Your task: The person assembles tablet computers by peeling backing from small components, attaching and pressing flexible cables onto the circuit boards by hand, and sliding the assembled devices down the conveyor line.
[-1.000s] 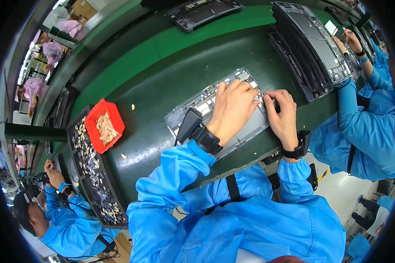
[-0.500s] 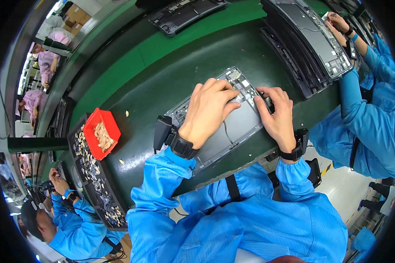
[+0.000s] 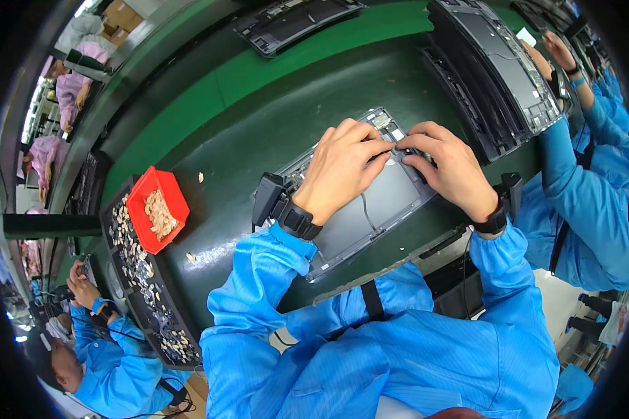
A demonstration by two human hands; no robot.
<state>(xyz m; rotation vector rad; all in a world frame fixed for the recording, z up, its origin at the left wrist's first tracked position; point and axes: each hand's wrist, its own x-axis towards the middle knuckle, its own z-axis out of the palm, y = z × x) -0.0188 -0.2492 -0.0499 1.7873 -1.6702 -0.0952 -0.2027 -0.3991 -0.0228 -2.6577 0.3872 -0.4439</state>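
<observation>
A flat grey laptop-like chassis (image 3: 381, 202) with exposed small boards along its far edge and a thin cable lies tilted on the dark green bench. My left hand (image 3: 346, 164) rests over its upper middle, thumb and fingers closed together above the row of boards. Coming in from the right, my right hand (image 3: 449, 164) has its fingertips bent down on the same spot, nearly touching those of the left. Whatever lies between the fingertips is too small and covered to name.
A red bin (image 3: 182, 202) of small tan pieces sits on a black tray (image 3: 164, 290) strewn with similar pieces. Stacked chassis (image 3: 496, 63) stand at the far right, another chassis (image 3: 297, 24) at the back. Co-workers in blue sit on both sides.
My right hand has moved leftward from the chassis's right edge, bringing its fingertips to those of my left hand. The left hand stays over the boards, its fingertips slightly further right.
</observation>
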